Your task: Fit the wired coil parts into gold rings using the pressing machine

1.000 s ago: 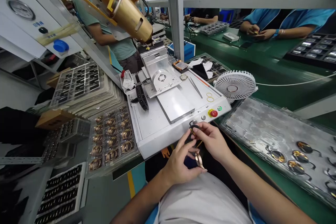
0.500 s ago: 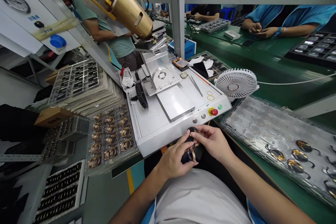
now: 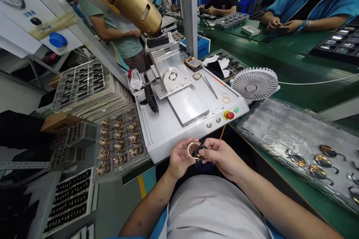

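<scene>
In front of my lap, my left hand [image 3: 178,160] is closed around a rose-gold ring [image 3: 189,151], which looks like a round watch case. My right hand [image 3: 224,158] pinches a black round disc [image 3: 201,151], like a small watch screen module, between thumb and fingers. The disc sits tilted at the right side of the ring, overlapping its opening; whether it is inside the rim I cannot tell. Just beyond both hands is the front edge of a white machine base [image 3: 165,148].
Left stands a tray of gold rings [image 3: 120,145]. Right lies a clear tray [image 3: 269,130] with several round modules with cables. The machine holds a metal fixture [image 3: 174,78], tweezers [image 3: 210,86], two yellow rings [image 3: 226,98] and a red button [image 3: 230,115]. A white fan [image 3: 254,86] stands behind.
My left hand has brought the gold ring up from below, turning its opening toward the disc. My right hand has lowered and tilted the black disc against it.
</scene>
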A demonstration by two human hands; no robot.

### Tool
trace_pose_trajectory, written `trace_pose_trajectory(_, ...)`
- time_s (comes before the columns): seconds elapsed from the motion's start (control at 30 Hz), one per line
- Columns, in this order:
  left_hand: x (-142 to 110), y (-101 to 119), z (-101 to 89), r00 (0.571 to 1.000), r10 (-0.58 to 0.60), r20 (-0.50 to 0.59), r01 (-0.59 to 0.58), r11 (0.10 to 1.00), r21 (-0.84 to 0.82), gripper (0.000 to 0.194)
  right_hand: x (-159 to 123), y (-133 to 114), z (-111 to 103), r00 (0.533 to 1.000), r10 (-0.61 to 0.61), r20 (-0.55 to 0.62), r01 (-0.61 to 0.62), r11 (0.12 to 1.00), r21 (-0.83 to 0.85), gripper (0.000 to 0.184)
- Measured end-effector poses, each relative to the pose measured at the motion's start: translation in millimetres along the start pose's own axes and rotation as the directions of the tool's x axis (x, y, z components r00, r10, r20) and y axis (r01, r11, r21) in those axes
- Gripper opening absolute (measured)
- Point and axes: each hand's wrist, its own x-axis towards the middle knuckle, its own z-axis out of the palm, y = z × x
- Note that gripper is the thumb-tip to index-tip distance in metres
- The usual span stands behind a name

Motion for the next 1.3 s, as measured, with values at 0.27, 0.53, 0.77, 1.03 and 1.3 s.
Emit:
trace_pose_trajectory(0.27, -2.6, -3.1, -3.1, 0.995, 0.091, 0.035, -0.093, 0.994, 0.053, 0.061, -1.0, 6.0, 17.6, 0.975, -0.212, -0.073, 0.193, 0.959, -0.207, 0.033)
trace_pose_trajectory(0.53, -3.3, -0.2, -5.2, 0.995, 0.094, 0.025, -0.096, 0.99, 0.107, 0.062, -2.2, 6.5, 21.6, 0.969, -0.233, -0.089, 0.192, 0.924, -0.33, 0.029)
trace_pose_trajectory(0.77, -3.1, 1.7, -3.4, 0.987, 0.137, 0.084, -0.145, 0.984, 0.103, 0.062, -0.8, 10.0, 21.0, 0.971, -0.225, -0.078, 0.194, 0.937, -0.289, 0.03)
trace_pose_trajectory(1.03, -7.6, -3.6, -6.3, 0.989, 0.146, -0.035, -0.14, 0.979, 0.146, 0.06, 0.9, 13.5, 13.4, 0.993, -0.108, -0.058, 0.093, 0.972, -0.214, 0.042)
trace_pose_trajectory(1.3, -8.3, -7.8, -2.6, 0.986, 0.17, 0.001, -0.165, 0.954, 0.25, 0.055, 5.0, 21.6, 0.0, 1.0, -0.013, 0.012, 0.014, 0.995, -0.101, 0.058)
